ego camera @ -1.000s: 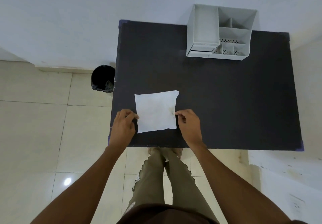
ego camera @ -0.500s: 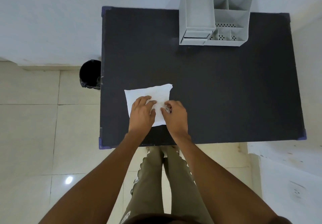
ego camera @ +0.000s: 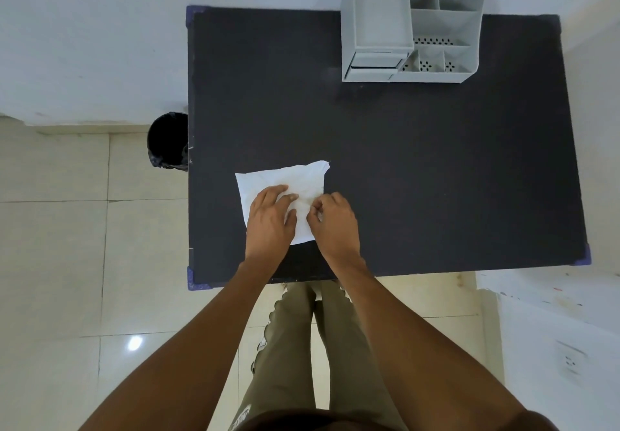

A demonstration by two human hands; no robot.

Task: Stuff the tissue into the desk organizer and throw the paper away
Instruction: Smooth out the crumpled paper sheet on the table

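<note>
A white square tissue (ego camera: 285,179) lies flat on the black table (ego camera: 419,168) near its front left. My left hand (ego camera: 270,219) rests palm down on the tissue with fingers spread. My right hand (ego camera: 333,222) sits at the tissue's right part, its fingertips pinched on the sheet. The grey desk organizer (ego camera: 411,24) stands at the table's far edge, with one large compartment on the left and several small ones on the right.
A black waste bin (ego camera: 167,140) stands on the tiled floor just left of the table, by the white wall. My legs show below the table's front edge. A white surface lies to the right of the table.
Both hands moved from the tissue's outer edges onto its middle. Since half a second ago they have hardly shifted; the camera has moved a little.
</note>
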